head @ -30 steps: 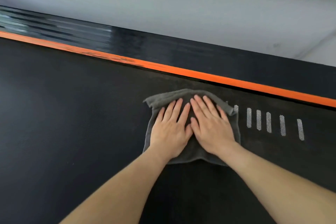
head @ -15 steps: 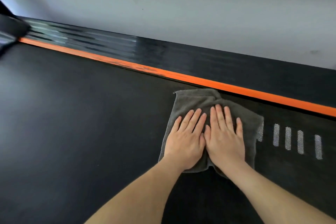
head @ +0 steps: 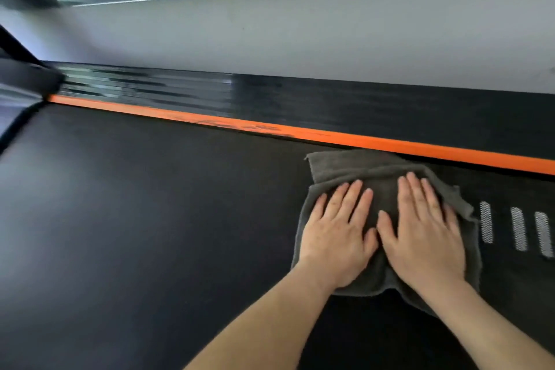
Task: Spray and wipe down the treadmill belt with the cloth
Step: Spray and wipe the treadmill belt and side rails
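**Position of the work.** The cloth (head: 354, 167) lies flat on the belt (head: 135, 219), in the far right part of the visible belt. Its far edge is just beside the orange strip (head: 390, 144) that borders the belt. Beyond the strip runs the black rail (head: 360, 105).

**Hands.**
- The left hand (head: 336, 237) is palm down on the left half of the cloth, fingers straight and slightly spread, gripping nothing.
- The right hand (head: 423, 237) is palm down on the right half, fingers straight and close together, also gripping nothing.
- The thumbs lie close together near the middle of the cloth.

**Reason for the hold.** Two flat palms spread pressure over most of the cloth, so a broad pad bears on the belt, not a bunched corner. The far left corner is uncovered. A fold crosses the cloth just beyond the fingertips, which suggests the fabric is doubled there.

**Reason for the position.** Placing the cloth against the strip probably serves the far margin of the belt, where dirt may collect. The white marks (head: 518, 228) lie on the belt just right of the cloth, uncovered.

**Step in hand, as judged.** The step is wiping. No spray bottle is in view. Nothing on the belt to the left and near side tells wiped from unwiped.

**Risk.** The loose right edge may ruck under sideways travel.
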Available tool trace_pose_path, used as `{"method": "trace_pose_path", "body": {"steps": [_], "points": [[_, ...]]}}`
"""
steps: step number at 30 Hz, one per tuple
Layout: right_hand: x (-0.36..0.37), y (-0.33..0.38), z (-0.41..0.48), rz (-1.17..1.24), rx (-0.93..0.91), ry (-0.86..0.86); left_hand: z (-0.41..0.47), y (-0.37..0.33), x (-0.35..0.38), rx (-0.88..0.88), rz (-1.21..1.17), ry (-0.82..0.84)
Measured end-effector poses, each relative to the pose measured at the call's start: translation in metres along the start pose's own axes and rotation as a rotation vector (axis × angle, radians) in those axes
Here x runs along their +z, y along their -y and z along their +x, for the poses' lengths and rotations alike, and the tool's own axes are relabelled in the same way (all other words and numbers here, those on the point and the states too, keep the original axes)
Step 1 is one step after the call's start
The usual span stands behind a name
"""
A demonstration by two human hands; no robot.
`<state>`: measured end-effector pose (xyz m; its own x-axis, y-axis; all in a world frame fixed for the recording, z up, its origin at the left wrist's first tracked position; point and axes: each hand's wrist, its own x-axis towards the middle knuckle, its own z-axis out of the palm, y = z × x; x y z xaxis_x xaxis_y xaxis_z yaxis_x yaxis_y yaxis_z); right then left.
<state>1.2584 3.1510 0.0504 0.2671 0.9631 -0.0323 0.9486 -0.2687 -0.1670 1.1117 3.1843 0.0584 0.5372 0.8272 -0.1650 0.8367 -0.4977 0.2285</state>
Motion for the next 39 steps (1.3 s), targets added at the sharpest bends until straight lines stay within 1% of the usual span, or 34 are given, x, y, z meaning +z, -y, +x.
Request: {"method": "trace_pose_path", "body": {"steps": [2,3,5,7,9,11,12,14,18,22,24,26,28,30,32,35,36,39], "points": [[-0.003,0.008,0.003,-0.013,0.159,0.068,0.018,-0.005,-0.004,0.054,-0.033,-0.006],[-0.001,0.026,0.012,-0.017,0.231,0.092,0.026,0.007,-0.002,0.078,-0.066,-0.023],[-0.007,0.038,0.017,0.004,0.314,0.117,0.028,0.011,-0.005,0.112,-0.088,-0.011],[-0.005,0.066,0.026,0.001,0.336,0.116,0.035,0.041,-0.011,0.151,-0.069,-0.048],[0.002,0.096,0.039,-0.001,0.309,0.085,0.042,0.077,-0.021,0.142,-0.035,-0.090],[0.017,0.145,0.057,-0.002,0.282,0.063,0.039,0.131,-0.029,0.122,-0.005,-0.090],[0.019,0.157,0.062,0.008,0.281,0.044,0.039,0.142,-0.038,0.121,0.017,-0.069],[0.030,0.203,0.073,0.001,0.291,0.037,0.032,0.189,-0.047,0.120,0.033,-0.030],[0.040,0.268,0.083,0.005,0.284,0.041,0.023,0.254,-0.062,0.102,0.072,-0.065],[0.048,0.331,0.090,0.026,0.160,0.058,0.004,0.319,-0.072,0.020,0.107,-0.114],[0.054,0.364,0.092,0.046,0.050,0.071,-0.010,0.353,-0.077,-0.053,0.097,-0.139],[0.061,0.399,0.097,0.081,-0.114,0.078,-0.027,0.385,-0.082,-0.149,0.091,-0.166],[0.067,0.428,0.104,0.099,-0.319,0.108,-0.047,0.412,-0.081,-0.280,0.079,-0.190],[0.068,0.448,0.112,0.072,-0.502,0.159,-0.062,0.429,-0.080,-0.404,0.051,-0.206],[0.068,0.452,0.112,0.032,-0.610,0.194,-0.078,0.425,-0.076,-0.490,0.008,-0.207],[0.066,0.438,0.108,-0.009,-0.671,0.222,-0.094,0.395,-0.067,-0.571,-0.047,-0.210],[0.063,0.429,0.105,-0.021,-0.688,0.223,-0.100,0.379,-0.064,-0.586,-0.055,-0.207],[0.051,0.381,0.096,-0.037,-0.692,0.255,-0.104,0.323,-0.053,-0.557,-0.050,-0.220]]}}
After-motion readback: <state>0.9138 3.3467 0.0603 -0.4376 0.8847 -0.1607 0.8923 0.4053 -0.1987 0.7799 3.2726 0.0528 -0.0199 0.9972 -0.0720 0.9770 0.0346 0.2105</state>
